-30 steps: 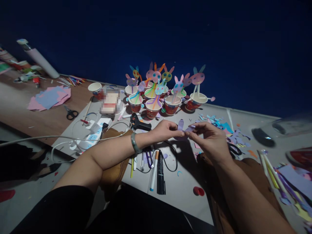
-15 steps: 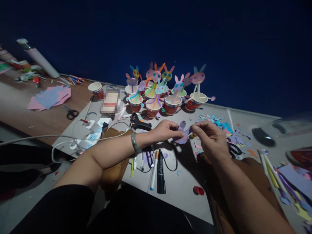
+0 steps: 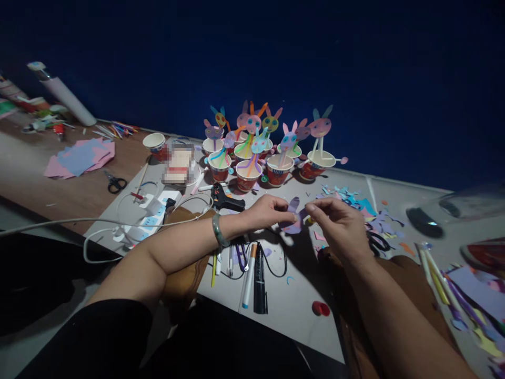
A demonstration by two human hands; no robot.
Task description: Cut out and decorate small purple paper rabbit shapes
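Note:
A purple paper cutout (image 3: 293, 226) with an upright ear is pinched between the thumb and fingers of my left hand (image 3: 270, 211), above the table. My right hand (image 3: 342, 223) is closed in a pinch at the cutout's right edge. A small yellowish bit shows under its fingertips, but most of what they hold is hidden. Beyond both hands stand several paper cups (image 3: 280, 169) with paper rabbit heads on coloured strips. A black glue gun (image 3: 228, 200) lies just past my left wrist.
Markers (image 3: 260, 279) and a red cap (image 3: 321, 308) lie at the near side. Paper scraps (image 3: 355, 200) spread to the right. A power strip (image 3: 152, 218) with cables, scissors (image 3: 115, 184) and paper sheets (image 3: 81, 158) are on the left.
My right hand has shifted slightly left against the cutout, and the pale piece between its fingertips now shows less. My left hand stays nearly still.

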